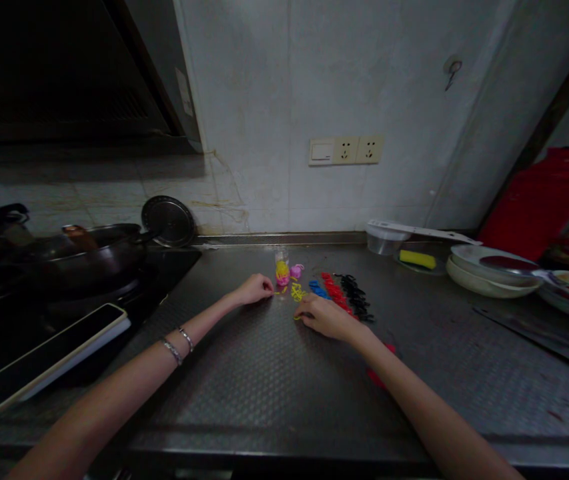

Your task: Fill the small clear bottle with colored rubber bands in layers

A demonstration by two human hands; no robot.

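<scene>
My left hand [257, 289] rests low over the metal counter with its fingertips pinched; what they hold, if anything, is too small to make out. Beside those fingertips lie a few yellow hair ties, and a looser yellow heap [297, 291] sits between both hands. My right hand [325, 316] is closed, palm down, with a yellow hair tie [297, 318] showing at its fingertips. A small clear jar [282, 257] with yellow and pink ties stands just beyond, next to a pink bundle [297, 271]. Right of the heap are blue [318, 289], red [335, 292] and black hair ties [355, 297] in rows.
A phone-like device [54, 353] lies at the left by the stove, where a pan [94, 250] stands. On the right are a clear tub [385, 240], a yellow sponge [417, 259], stacked bowls [489, 283] and a long dark blade-like strip [529, 339]. Red pieces [377, 379] lie under my right forearm.
</scene>
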